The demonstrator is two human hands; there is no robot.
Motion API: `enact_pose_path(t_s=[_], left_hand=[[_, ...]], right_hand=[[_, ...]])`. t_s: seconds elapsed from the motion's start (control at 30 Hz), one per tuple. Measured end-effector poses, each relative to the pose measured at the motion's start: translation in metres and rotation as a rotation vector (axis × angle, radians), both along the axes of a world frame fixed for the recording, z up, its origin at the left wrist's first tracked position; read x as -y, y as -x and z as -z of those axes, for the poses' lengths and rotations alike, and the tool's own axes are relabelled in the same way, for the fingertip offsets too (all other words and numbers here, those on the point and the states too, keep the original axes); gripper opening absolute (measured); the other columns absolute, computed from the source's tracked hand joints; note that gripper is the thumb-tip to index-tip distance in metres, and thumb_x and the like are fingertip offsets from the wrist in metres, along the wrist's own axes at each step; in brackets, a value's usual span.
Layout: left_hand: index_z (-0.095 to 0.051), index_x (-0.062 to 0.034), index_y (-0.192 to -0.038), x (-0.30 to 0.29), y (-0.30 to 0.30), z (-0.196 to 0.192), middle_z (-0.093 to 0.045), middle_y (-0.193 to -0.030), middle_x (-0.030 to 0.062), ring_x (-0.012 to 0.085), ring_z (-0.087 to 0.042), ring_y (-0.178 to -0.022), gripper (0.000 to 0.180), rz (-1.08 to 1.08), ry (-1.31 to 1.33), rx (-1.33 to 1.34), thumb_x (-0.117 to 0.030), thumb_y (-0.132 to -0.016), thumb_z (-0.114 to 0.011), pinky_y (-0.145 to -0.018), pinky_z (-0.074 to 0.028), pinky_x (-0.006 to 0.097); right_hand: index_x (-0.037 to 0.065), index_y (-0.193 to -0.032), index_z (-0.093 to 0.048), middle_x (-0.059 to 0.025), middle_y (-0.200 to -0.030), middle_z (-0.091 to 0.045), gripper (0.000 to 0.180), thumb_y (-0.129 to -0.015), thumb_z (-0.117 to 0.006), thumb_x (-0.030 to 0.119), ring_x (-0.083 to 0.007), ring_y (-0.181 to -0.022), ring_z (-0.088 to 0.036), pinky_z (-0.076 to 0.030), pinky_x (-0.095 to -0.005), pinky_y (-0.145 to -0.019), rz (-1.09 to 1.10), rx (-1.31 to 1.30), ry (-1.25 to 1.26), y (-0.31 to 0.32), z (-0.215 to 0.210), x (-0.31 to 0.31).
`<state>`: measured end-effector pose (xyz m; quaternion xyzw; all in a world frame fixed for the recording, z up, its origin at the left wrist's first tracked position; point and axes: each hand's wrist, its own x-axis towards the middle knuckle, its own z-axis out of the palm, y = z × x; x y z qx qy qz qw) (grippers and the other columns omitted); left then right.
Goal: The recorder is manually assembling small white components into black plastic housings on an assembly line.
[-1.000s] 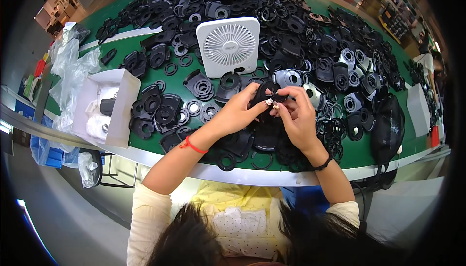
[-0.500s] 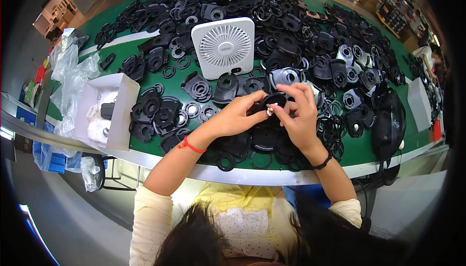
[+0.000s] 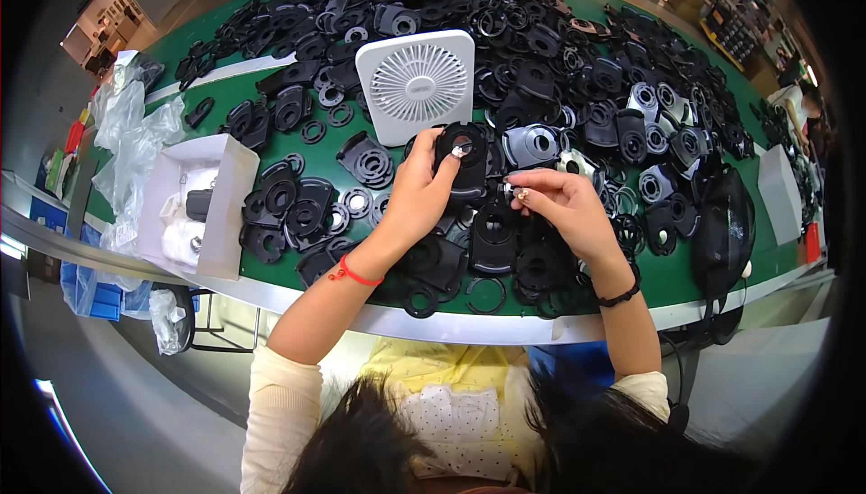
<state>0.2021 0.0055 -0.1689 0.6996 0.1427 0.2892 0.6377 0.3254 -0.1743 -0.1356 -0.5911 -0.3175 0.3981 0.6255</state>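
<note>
My left hand [image 3: 420,189] is closed round a black plastic part with a round opening [image 3: 467,183], held up just in front of the white square fan [image 3: 417,88]. Its thumb lies across the opening. To the right, my right hand [image 3: 570,212] is apart from that part, thumb and forefinger pressed together. Whatever sits in this pinch is too small to make out. Below and between the hands lies another black part with a ring-shaped hole [image 3: 494,240]. A silvery-grey part with a round hole [image 3: 532,144] rests beyond my right fingers.
Heaps of black plastic parts [image 3: 541,38] cover much of the green table [image 3: 356,264]. A white box [image 3: 230,210] with small items stands at the left, beside clear plastic bags [image 3: 135,147]. A black bag [image 3: 724,232] lies near the right edge.
My hands have moved apart. The left has carried its black part up and away, toward the fan; the right has dropped slightly lower and to the right, its fingers drawn together.
</note>
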Motion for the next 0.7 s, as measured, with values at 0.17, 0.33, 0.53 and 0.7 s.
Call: enact_pose_path(t_s=[0.17, 0.33, 0.53, 0.7], left_hand=[[-0.045, 0.0016, -0.118, 0.007, 0.004, -0.013, -0.066, -0.093, 0.0077, 0.0079, -0.059, -0.084, 0.025, 0.059, 0.146, -0.09, -0.01, -0.097, -0.049, -0.072, -0.048, 0.024], [-0.046, -0.0017, -0.121, 0.011, 0.006, -0.011, -0.064, -0.088, 0.0038, 0.005, -0.057, -0.079, 0.028, 0.261, 0.333, -0.131, -0.02, -0.099, -0.048, -0.068, -0.047, 0.021], [-0.04, -0.0049, -0.131, 0.017, 0.012, -0.026, -0.06, -0.092, 0.0009, 0.004, -0.05, -0.076, 0.039, 0.53, -0.001, -0.337, -0.02, -0.098, -0.052, -0.064, -0.041, 0.02], [-0.038, -0.0053, -0.132, 0.015, 0.013, -0.027, -0.062, -0.091, 0.0011, 0.0043, -0.053, -0.08, 0.037, 0.454, 0.22, -0.277, -0.019, -0.099, -0.05, -0.066, -0.043, 0.021]], right_hand=[[-0.001, -0.109, -0.065, -0.0099, -0.1, -0.065, 0.023, -0.086, -0.064, 0.003, -0.012, -0.079, -0.064, -0.052, -0.0223, -0.071, 0.046, 0.481, -0.021, -0.004, 0.001, 0.007], [0.001, -0.1, -0.06, -0.0077, -0.091, -0.055, 0.025, -0.077, -0.07, -0.002, -0.0118, -0.064, -0.057, -0.047, -0.0242, -0.059, 0.244, 0.875, -0.121, 0.014, 0.0, -0.001], [0.003, -0.098, -0.057, -0.0074, -0.09, -0.057, 0.031, -0.074, -0.077, 0.003, -0.015, -0.067, -0.057, -0.049, -0.0254, -0.058, 0.14, 1.045, -0.271, 0.024, 0.011, 0.0], [0.002, -0.11, -0.058, -0.011, -0.1, -0.063, 0.038, -0.076, -0.074, 0.002, -0.0205, -0.084, -0.065, -0.054, -0.0291, -0.072, 0.122, 1.093, -0.268, 0.027, 0.006, -0.005]])
